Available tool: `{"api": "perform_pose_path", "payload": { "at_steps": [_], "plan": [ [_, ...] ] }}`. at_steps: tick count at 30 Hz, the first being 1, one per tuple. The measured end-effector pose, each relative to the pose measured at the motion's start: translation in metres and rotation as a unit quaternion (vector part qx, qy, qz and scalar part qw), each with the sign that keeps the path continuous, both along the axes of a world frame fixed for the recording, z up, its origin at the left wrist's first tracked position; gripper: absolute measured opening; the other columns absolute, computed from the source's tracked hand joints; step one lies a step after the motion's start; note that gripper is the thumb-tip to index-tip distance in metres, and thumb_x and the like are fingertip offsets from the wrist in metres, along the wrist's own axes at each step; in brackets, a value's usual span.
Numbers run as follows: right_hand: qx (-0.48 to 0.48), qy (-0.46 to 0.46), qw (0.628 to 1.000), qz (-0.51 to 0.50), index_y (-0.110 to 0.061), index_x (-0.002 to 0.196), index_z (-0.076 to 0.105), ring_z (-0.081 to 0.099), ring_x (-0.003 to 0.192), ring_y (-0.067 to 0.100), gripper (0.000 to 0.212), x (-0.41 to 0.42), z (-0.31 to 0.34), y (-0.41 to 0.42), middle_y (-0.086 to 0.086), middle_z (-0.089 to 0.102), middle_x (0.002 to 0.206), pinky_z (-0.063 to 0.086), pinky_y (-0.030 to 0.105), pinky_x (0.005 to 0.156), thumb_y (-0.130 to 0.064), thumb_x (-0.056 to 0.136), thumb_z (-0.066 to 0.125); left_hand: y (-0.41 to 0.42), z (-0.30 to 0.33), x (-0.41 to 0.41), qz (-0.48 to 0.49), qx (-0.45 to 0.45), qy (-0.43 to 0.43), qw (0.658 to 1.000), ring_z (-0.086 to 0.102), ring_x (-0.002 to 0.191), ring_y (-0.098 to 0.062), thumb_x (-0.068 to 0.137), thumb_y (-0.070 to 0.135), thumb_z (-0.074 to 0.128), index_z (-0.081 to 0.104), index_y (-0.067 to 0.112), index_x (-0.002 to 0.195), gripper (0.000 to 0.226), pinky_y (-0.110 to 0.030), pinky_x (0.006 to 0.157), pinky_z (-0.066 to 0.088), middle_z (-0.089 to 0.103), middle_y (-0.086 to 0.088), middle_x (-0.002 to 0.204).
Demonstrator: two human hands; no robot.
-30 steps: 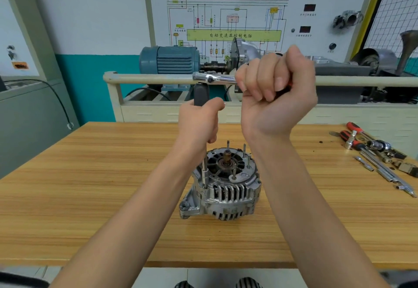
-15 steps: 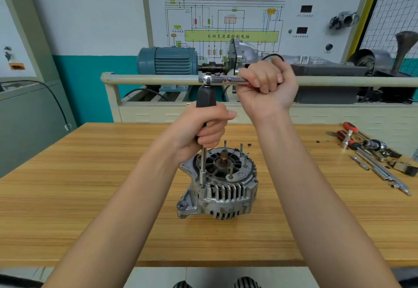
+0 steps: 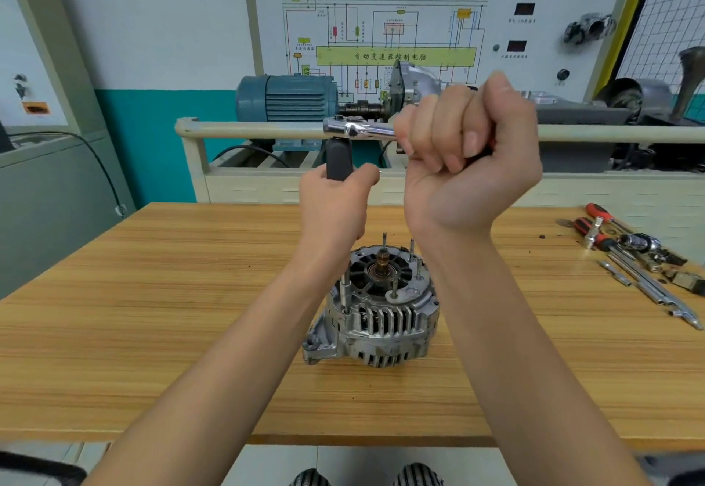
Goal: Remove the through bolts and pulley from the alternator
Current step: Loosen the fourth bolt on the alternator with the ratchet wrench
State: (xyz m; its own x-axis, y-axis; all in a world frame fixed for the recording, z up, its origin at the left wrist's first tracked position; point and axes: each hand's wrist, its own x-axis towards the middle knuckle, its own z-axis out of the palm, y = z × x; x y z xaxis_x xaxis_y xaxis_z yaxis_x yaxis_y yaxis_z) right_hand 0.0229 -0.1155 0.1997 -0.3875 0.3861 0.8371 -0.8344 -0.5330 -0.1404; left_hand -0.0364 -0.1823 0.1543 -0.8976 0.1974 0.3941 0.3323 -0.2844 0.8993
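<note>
The alternator (image 3: 375,312) sits mid-table (image 3: 152,314), loose tools (image 3: 641,260) to its right, a motor (image 3: 290,98) behind

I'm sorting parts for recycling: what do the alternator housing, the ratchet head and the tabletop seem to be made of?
Alternator housing: looks like cast aluminium, dull grey and scuffed, with ribbed vent slots.
Ratchet head: likely chromed steel, mirror-bright with sharp highlights; the grip below it, held by the left hand, looks like matte black plastic or rubber.
Tabletop: wood or wood-look laminate, striped grain with a satin sheen; which one cannot be told.
</note>
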Motion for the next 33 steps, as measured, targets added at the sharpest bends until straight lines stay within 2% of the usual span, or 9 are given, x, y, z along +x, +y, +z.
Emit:
{"api": "perform_pose_path", "payload": {
  "at_steps": [4,7,9,12,17,20,23,28,33],
  "plan": [
    [-0.06,-0.102,0.981,0.155,-0.016,0.037,0.035,0.017,0.032,0.011,0.048,-0.012,0.008,0.029,-0.005,0.024,0.032,0.024,0.022,0.042,-0.012,0.085,0.036,-0.012,0.001,-0.006,-0.152,-0.004,0.029,0.988,0.025,0.032,-0.011,0.08,0.0,0.06,0.037,0.018,0.049,0.043,-0.018,0.037,0.026,0.03,0.006,0.037],
    [-0.138,-0.146,0.938,0.281,-0.015,0.036,0.033,0.023,0.027,0.011,0.048,-0.026,0.008,0.041,-0.004,0.024,0.031,0.024,0.02,0.039,-0.014,0.083,0.036,-0.019,0.004,-0.012,-0.349,-0.018,-0.003,0.937,0.025,0.029,-0.007,0.074,0.013,0.063,0.04,0.019,0.046,0.037,-0.017,0.034,0.024,0.031,0.007,0.035],
    [-0.165,-0.146,0.924,0.311,-0.015,0.036,0.032,0.024,0.026,0.011,0.048,-0.031,0.006,0.044,-0.004,0.024,0.03,0.024,0.02,0.037,-0.014,0.083,0.037,-0.019,0.005,-0.014,-0.404,-0.025,-0.008,0.915,0.023,0.026,-0.005,0.075,0.015,0.062,0.039,0.019,0.043,0.04,-0.016,0.032,0.02,0.03,0.008,0.033],
    [-0.16,-0.142,0.943,0.253,-0.016,0.036,0.034,0.022,0.028,0.011,0.044,-0.026,0.007,0.038,-0.005,0.023,0.031,0.023,0.022,0.037,-0.013,0.08,0.039,-0.017,0.003,-0.015,-0.355,-0.015,-0.019,0.935,0.019,0.025,-0.005,0.082,0.011,0.055,0.031,0.019,0.041,0.048,-0.014,0.031,0.016,0.025,0.008,0.031],
    [-0.048,-0.074,0.994,0.061,-0.018,0.039,0.034,0.018,0.034,0.01,0.053,-0.008,0.003,0.012,-0.006,0.025,0.034,0.023,0.024,0.045,-0.009,0.091,0.032,-0.007,0.002,-0.005,-0.14,0.004,-0.03,0.99,0.016,0.03,-0.009,0.087,0.001,0.052,0.028,0.02,0.051,0.048,-0.014,0.035,0.017,0.023,0.007,0.038],
    [-0.009,0.004,0.999,-0.04,-0.02,0.048,0.039,0.022,0.035,0.009,0.042,-0.001,-0.001,-0.007,-0.005,0.029,0.035,0.021,0.027,0.046,-0.004,0.086,0.034,0.003,0.002,-0.001,-0.032,0.002,-0.035,0.999,0.016,0.033,-0.011,0.084,-0.001,0.053,0.029,0.018,0.058,0.04,-0.017,0.037,0.016,0.023,0.003,0.044],
    [0.001,0.035,0.996,-0.078,-0.021,0.053,0.042,0.022,0.036,0.007,0.038,0.001,-0.003,-0.013,-0.006,0.032,0.036,0.018,0.027,0.046,-0.001,0.084,0.033,0.005,0.0,-0.001,-0.003,0.001,-0.018,1.0,0.017,0.035,-0.01,0.082,-0.002,0.054,0.029,0.018,0.059,0.04,-0.017,0.038,0.016,0.023,0.001,0.048],
    [-0.053,-0.096,0.991,0.083,-0.018,0.037,0.033,0.018,0.033,0.01,0.052,-0.008,0.006,0.019,-0.005,0.024,0.033,0.024,0.023,0.044,-0.008,0.089,0.033,-0.012,-0.001,-0.008,-0.139,-0.023,0.043,0.989,0.026,0.033,-0.013,0.083,-0.003,0.059,0.038,0.017,0.048,0.045,-0.019,0.039,0.026,0.031,0.004,0.038],
    [-0.128,-0.158,0.94,0.274,-0.015,0.036,0.033,0.024,0.028,0.011,0.047,-0.023,0.007,0.038,-0.004,0.024,0.031,0.023,0.019,0.042,-0.014,0.082,0.036,-0.022,0.005,-0.014,-0.377,-0.036,0.017,0.926,0.029,0.03,-0.009,0.077,0.012,0.06,0.041,0.018,0.044,0.039,-0.018,0.036,0.028,0.034,0.004,0.036]
  ]
}}
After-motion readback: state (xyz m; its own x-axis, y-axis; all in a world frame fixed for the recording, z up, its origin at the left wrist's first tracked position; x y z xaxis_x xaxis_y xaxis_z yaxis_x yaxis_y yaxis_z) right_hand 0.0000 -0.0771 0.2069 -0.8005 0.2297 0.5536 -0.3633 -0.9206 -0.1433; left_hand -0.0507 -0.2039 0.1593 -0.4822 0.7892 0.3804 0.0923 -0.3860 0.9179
